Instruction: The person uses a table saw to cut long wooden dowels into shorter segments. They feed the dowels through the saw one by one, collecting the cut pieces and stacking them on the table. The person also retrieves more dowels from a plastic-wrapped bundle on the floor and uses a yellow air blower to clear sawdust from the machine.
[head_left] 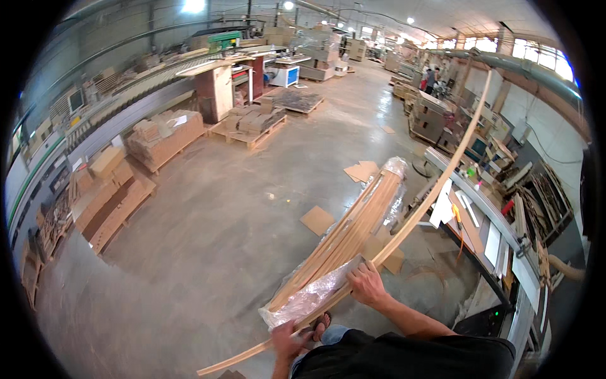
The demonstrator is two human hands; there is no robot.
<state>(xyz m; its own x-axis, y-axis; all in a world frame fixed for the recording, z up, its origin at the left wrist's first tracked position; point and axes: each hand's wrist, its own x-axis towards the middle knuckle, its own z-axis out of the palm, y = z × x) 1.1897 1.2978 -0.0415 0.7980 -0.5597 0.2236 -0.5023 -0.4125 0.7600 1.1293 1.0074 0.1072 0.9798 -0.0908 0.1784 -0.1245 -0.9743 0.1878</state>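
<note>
A long, thin wooden strip [435,192] runs slantwise across my front, from the lower left up to the far right; it looks bowed in this view. My right hand [367,284] is closed round it near its middle. Closer to the strip's lower end, my left hand [288,342] grips it, with the fingers partly hidden. Below and beyond the strip lies a bundle of similar wooden strips [350,243], partly wrapped in clear plastic film [309,302]. The film is open along the top, so bare wood shows. My sandalled foot [322,323] is beside the bundle's near end.
To the right stands a long machine table [464,183] with white panels and an orange-handled tool [456,211]. Flat cardboard pieces [317,220] lie by the bundle. Pallets of stacked boards [252,123] stand farther left, and people [432,79] are far off.
</note>
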